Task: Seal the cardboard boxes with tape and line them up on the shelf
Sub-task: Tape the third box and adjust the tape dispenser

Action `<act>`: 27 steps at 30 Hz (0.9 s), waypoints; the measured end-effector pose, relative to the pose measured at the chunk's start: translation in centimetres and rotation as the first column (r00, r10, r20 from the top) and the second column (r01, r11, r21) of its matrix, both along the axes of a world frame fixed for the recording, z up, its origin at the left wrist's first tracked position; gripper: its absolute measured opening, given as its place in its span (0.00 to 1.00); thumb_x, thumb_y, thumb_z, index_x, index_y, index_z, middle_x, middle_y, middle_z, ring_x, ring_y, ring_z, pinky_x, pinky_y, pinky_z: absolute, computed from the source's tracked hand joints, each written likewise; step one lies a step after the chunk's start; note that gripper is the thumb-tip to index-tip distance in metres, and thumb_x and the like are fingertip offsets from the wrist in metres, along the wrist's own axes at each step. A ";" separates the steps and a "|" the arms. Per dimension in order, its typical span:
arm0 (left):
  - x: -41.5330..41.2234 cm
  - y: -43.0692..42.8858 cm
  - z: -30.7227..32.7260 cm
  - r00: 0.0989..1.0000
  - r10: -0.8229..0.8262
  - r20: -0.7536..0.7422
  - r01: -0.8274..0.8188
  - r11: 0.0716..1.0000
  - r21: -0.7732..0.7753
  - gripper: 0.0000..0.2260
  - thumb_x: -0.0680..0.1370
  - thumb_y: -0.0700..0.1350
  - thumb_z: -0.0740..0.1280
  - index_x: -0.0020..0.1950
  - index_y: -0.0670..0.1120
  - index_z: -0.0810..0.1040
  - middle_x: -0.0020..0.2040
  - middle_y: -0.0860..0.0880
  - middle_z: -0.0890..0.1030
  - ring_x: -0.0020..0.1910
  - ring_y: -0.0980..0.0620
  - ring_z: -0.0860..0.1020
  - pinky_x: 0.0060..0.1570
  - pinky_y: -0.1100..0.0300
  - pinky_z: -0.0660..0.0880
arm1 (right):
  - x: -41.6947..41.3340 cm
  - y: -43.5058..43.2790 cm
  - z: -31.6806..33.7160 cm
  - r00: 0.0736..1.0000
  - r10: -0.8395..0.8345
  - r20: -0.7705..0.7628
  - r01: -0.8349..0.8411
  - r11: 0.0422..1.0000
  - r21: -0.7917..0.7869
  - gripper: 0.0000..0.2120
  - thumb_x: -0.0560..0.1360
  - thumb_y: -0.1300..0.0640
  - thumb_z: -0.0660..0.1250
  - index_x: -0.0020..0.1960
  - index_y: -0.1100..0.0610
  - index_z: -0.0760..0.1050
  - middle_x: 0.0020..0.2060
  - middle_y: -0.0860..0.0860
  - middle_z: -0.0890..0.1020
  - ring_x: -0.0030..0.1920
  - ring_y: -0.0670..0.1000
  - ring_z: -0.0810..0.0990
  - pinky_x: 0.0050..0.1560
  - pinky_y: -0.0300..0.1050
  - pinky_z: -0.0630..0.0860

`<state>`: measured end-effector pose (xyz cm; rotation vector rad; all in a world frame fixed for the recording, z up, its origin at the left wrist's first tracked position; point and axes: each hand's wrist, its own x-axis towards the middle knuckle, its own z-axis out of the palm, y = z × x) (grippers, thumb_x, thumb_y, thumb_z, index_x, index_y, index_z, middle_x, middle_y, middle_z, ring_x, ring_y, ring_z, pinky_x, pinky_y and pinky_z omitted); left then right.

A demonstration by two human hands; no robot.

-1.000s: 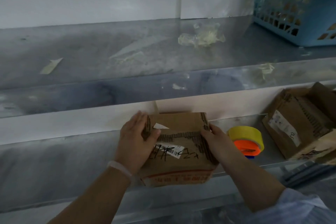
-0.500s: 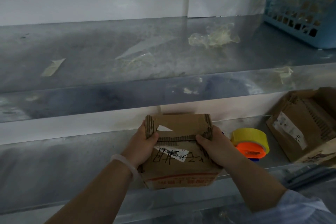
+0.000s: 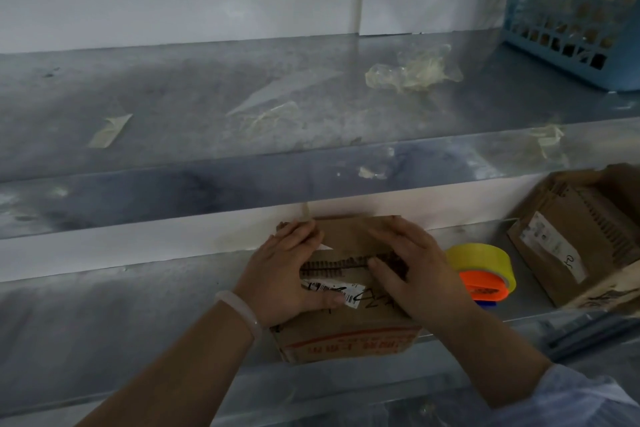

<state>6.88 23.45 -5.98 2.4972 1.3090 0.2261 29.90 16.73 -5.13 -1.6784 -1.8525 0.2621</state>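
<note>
left hand point(image 3: 282, 276), right hand point(image 3: 415, 274) flat on box point(image 3: 346, 333) | at shelf point(image 3: 138, 322) edge | tape point(image 3: 481, 258) right

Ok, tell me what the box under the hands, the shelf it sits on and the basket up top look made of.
Box: brown corrugated cardboard, matte; torn fluted edges show along the flap seam. Shelf: seemingly sheet metal, with a dull grey sheen and blurry reflections. Basket: likely moulded plastic, light blue, with lattice walls.
</note>
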 end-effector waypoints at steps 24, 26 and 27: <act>-0.6 -0.1 0.8 0.971 -0.108 -0.212 0.130 0.987 0.093 0.31 0.66 0.79 0.38 0.68 0.76 0.51 0.77 0.61 0.43 0.76 0.54 0.38 0.67 0.45 0.25 | -0.7 -1.1 1.3 0.921 0.078 0.382 -0.047 0.995 -0.089 0.17 0.74 0.44 0.58 0.57 0.40 0.81 0.50 0.49 0.78 0.56 0.53 0.73 0.57 0.51 0.70; -1.2 0.3 1.1 0.961 -0.148 -0.234 0.171 0.982 0.082 0.28 0.67 0.78 0.37 0.67 0.78 0.49 0.76 0.62 0.40 0.76 0.55 0.37 0.69 0.43 0.28 | -0.7 -1.2 1.2 0.931 0.044 0.362 -0.024 0.998 -0.059 0.17 0.73 0.44 0.58 0.54 0.42 0.83 0.48 0.50 0.80 0.53 0.54 0.76 0.56 0.51 0.71; -1.6 0.5 1.2 0.958 -0.168 -0.234 0.190 0.979 0.075 0.27 0.68 0.77 0.37 0.67 0.78 0.48 0.75 0.63 0.39 0.76 0.56 0.37 0.70 0.43 0.29 | -0.7 -1.3 1.2 0.937 0.021 0.350 -0.006 0.999 -0.043 0.17 0.72 0.45 0.59 0.53 0.44 0.84 0.48 0.49 0.81 0.53 0.54 0.77 0.56 0.51 0.72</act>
